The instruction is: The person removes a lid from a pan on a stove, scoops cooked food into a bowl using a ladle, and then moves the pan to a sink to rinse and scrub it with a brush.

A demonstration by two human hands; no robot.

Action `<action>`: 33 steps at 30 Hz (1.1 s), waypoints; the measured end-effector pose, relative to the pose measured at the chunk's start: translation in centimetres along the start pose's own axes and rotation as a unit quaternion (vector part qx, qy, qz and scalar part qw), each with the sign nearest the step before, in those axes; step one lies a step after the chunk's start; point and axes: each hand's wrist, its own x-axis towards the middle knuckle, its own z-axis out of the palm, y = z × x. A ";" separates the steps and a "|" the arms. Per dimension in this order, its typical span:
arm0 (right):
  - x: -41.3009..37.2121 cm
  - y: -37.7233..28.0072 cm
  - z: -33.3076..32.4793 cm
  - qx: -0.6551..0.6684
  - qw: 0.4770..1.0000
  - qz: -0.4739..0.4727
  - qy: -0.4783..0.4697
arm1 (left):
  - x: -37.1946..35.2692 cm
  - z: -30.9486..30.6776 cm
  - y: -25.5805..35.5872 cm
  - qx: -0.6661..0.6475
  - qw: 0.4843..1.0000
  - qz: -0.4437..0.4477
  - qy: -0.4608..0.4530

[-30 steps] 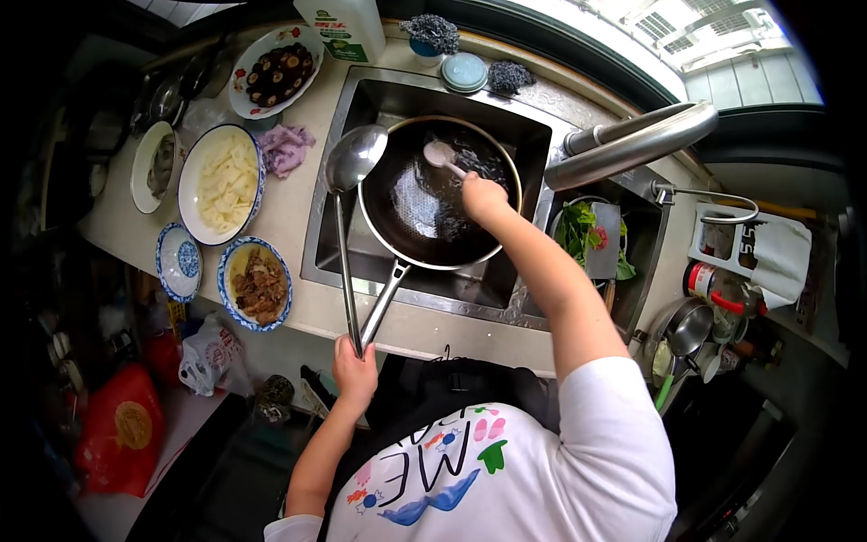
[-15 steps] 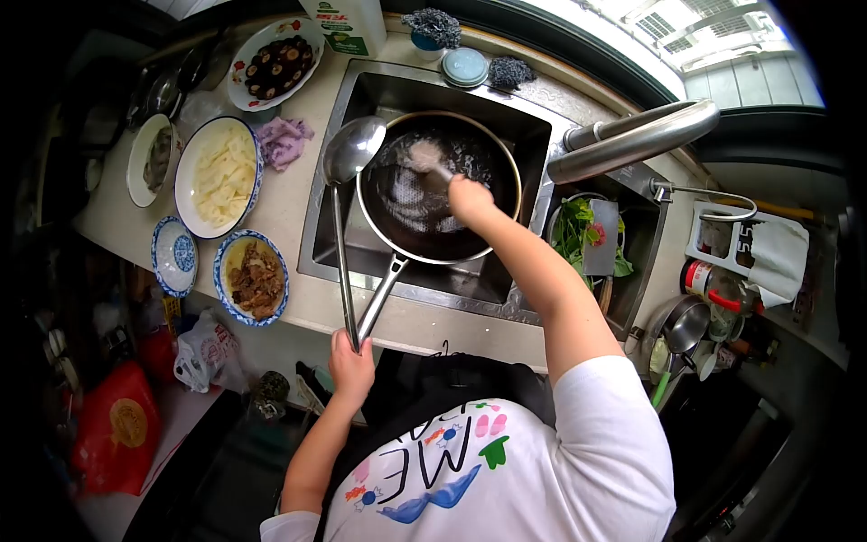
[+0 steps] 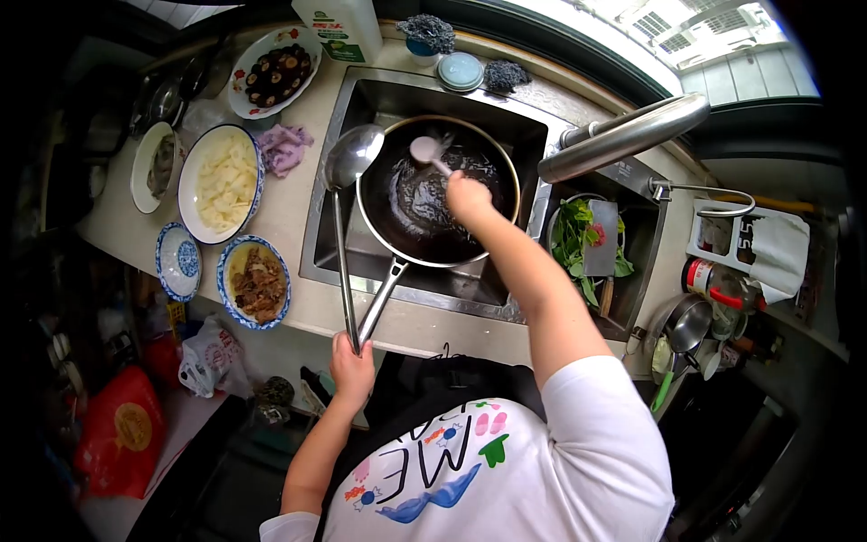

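Steel sink (image 3: 361,98) holds a dark wok (image 3: 424,230), its inside wet and streaked. The right hand (image 3: 468,197) is clenched round the stem of a white-headed dish brush (image 3: 424,148), whose head presses on the wok's wall at about eleven o'clock of the pan. The left hand (image 3: 350,366), at six o'clock from the wok, is closed on the end of the wok handle (image 3: 384,294) and on the shaft of a steel ladle (image 3: 354,155) together. The ladle's bowl rests on the sink edge at nine o'clock of the wok.

Over the last second the brush head has gone from the wok's upper middle leftward in a blurred sweep and now sits slightly higher on the wall. The right hand has shifted a little to the left with it. The left hand, the ladle and the wok have kept their places. That reads as scrubbing strokes working round the far wall while the pan is held steady.

A steel faucet (image 3: 623,135) reaches in from two o'clock. Greens (image 3: 572,237) and a cleaver (image 3: 601,246) lie in the basin at three o'clock. Dishes stand on the counter at nine to ten o'clock: pale slices (image 3: 221,181), brown meat (image 3: 257,285) and mushrooms (image 3: 275,72).
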 end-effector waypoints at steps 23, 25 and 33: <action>-4.7 5.9 -6.7 -0.215 0.948 -0.153 -0.181 | 0.0 0.5 0.0 -0.002 1.000 0.012 0.008; -6.5 5.6 -7.2 -0.161 0.926 -0.205 -0.274 | 0.0 0.5 -0.3 -0.006 1.000 0.025 0.010; 0.5 -1.2 -4.7 0.385 0.875 0.028 -0.292 | 0.1 0.4 0.2 -0.007 1.000 0.019 0.012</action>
